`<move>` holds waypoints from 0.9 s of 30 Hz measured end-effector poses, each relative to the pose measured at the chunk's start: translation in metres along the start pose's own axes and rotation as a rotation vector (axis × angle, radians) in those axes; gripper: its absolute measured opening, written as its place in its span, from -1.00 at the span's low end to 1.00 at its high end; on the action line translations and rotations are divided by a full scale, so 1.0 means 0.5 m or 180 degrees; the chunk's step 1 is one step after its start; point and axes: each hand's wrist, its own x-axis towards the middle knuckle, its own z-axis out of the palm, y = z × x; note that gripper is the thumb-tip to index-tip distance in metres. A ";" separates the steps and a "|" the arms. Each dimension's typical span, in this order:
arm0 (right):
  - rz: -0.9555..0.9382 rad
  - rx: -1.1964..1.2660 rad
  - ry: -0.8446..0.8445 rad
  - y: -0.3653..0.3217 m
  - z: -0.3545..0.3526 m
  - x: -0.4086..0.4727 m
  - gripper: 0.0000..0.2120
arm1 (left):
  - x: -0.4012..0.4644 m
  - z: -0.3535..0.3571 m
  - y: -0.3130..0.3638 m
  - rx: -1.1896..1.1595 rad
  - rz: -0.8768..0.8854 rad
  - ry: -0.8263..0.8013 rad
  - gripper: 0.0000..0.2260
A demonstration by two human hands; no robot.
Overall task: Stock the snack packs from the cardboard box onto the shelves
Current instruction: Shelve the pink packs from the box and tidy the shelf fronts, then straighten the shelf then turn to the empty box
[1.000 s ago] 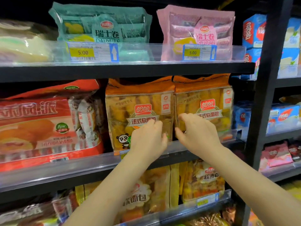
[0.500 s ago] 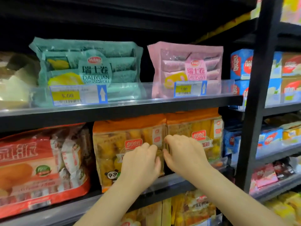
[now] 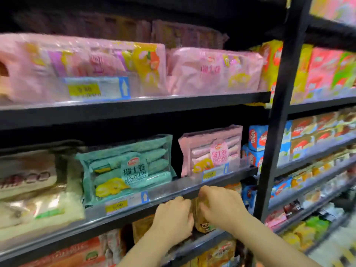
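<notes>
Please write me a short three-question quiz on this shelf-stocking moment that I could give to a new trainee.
1. True or false: both hands are at the orange bread packs on the shelf below the Swiss roll packs.
2. Which pack stands directly left of the pink Swiss roll pack on the same shelf? A) a blue box B) the green Swiss roll pack C) a red pack
3. Fill in: the black upright post stands to the ____ of both hands.

Key: 1. True; the left hand and the right hand are both there. 2. B. 3. Right.
</notes>
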 end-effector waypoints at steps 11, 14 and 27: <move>0.0272 -0.0068 0.0006 -0.127 -0.332 0.027 -0.66 | -0.073 -0.374 -0.026 0.0050 -0.0037 0.0284 -0.76; 0.0184 0.0001 0.0084 -0.176 -0.416 0.037 -0.64 | -0.100 -0.469 -0.040 0.0224 -0.0080 0.0269 -0.75; -0.0549 0.0319 0.0267 -0.317 -0.598 0.038 -0.66 | -0.315 -0.708 -0.089 0.0508 -0.1035 0.0580 -0.71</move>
